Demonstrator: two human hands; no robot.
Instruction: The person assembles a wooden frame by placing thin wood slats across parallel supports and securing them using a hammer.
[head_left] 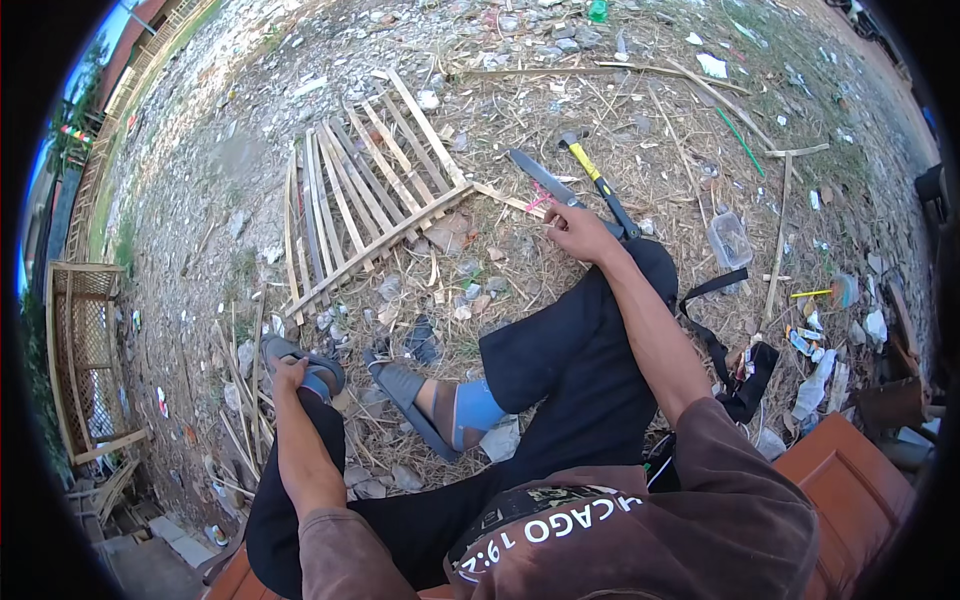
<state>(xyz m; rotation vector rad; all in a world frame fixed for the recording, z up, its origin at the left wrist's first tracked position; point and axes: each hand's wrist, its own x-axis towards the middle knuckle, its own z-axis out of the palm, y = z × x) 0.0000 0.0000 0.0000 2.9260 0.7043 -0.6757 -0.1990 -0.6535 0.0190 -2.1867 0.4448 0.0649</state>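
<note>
My right hand (580,235) reaches forward past my right knee. Its fingers are closed on the near end of a thin wooden strip (508,199), whose far end meets the slatted wooden frame (375,243). A bit of pink string (538,196) lies by that strip. Just beyond this hand are a saw-like or knife-like blade (538,174) and a hammer (588,165) with a yellow and black handle. My left hand (290,373) is down at my left foot, against the grey sandal (325,370). Its fingers are curled, and what they grip, if anything, is hidden.
Straw, stones and litter cover the ground. Long wooden sticks (783,235) and a clear plastic tub (730,241) lie to the right, with a black strap (715,350) nearer. Far left stands a lattice wooden panel (95,350). I sit on a reddish-brown panelled board (850,490).
</note>
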